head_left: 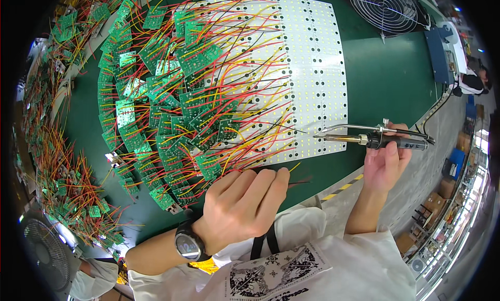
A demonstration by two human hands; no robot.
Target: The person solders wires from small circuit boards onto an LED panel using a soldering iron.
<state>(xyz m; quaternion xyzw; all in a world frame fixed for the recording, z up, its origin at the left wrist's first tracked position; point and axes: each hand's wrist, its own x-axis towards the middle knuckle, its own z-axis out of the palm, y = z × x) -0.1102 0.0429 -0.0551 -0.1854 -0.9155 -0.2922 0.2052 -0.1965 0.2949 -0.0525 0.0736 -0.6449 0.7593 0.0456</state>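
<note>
My right hand [386, 165] grips a black-handled soldering iron [401, 142] with a thin curved metal tube clamped along it. The iron's tip points left, over the near right part of a white LED panel sheet [312, 66]. My left hand [242, 203] is closed at the panel's near edge, knuckles up. Thin yellow, red and black wires [295, 166] stick out past its fingertips; the pinch itself is hidden. Many small green circuit boards [200, 59] lie overlapped on the panel's left part, their wires trailing right across it.
Another heap of wired circuit boards [78, 197] runs along the left. A fan with a wire guard [384, 9] and a blue box [440, 53] stand at the far right of the green table [385, 82]. Another fan [44, 254] is at lower left, near another person's sleeve [94, 280].
</note>
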